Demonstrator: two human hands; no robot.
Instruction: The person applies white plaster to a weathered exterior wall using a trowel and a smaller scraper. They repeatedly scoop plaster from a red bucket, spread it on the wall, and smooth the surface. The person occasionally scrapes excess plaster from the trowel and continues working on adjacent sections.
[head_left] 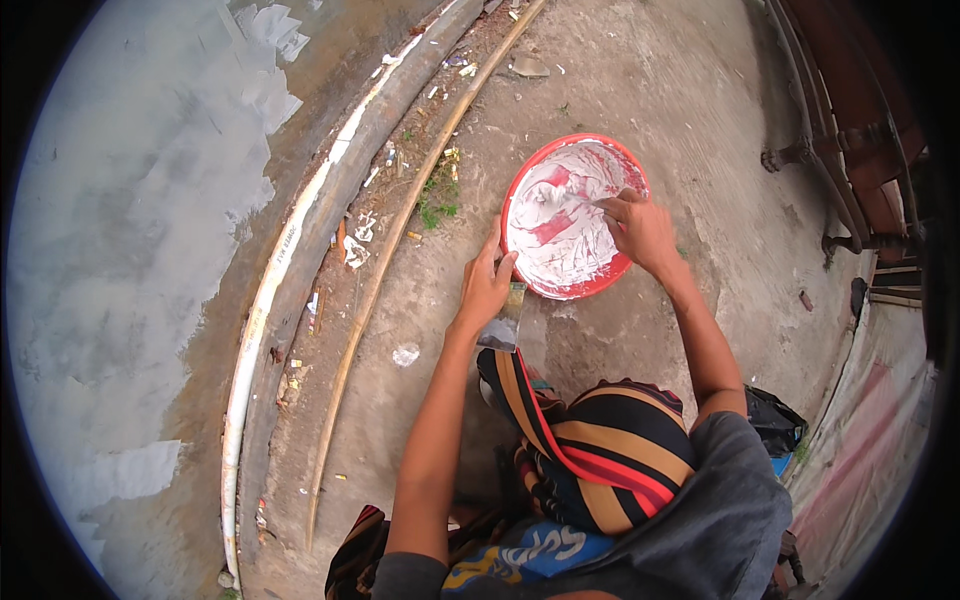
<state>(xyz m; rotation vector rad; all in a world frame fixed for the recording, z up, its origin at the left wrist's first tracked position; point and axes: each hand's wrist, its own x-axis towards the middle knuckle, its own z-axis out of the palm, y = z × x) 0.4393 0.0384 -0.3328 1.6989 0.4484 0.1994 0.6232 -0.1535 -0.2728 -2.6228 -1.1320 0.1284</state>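
A round red plastic basin (521, 172) stands on the ground before me, its inside smeared with thick white paste (585, 243). My left hand (486, 286) is closed on the basin's near left rim, thumb toward the inside. Just below that hand is a flat metal scraper blade (501, 330); whether my fingers also hold it, I cannot tell. Over the basin's right side, my right hand (641, 230) is closed, its fingertips reaching down to the paste. Whatever it grips is hidden by the fingers and the white coating. Red streaks show where the paste is thin.
Left of the basin, a thin bamboo pole (375, 285) and a white-streaked pipe (290, 235) lie along the wall, with litter between them. The grey wall (110, 250) is partly coated. Dark wooden furniture (850, 150) stands at right; a black bag (775, 422) lies beside me.
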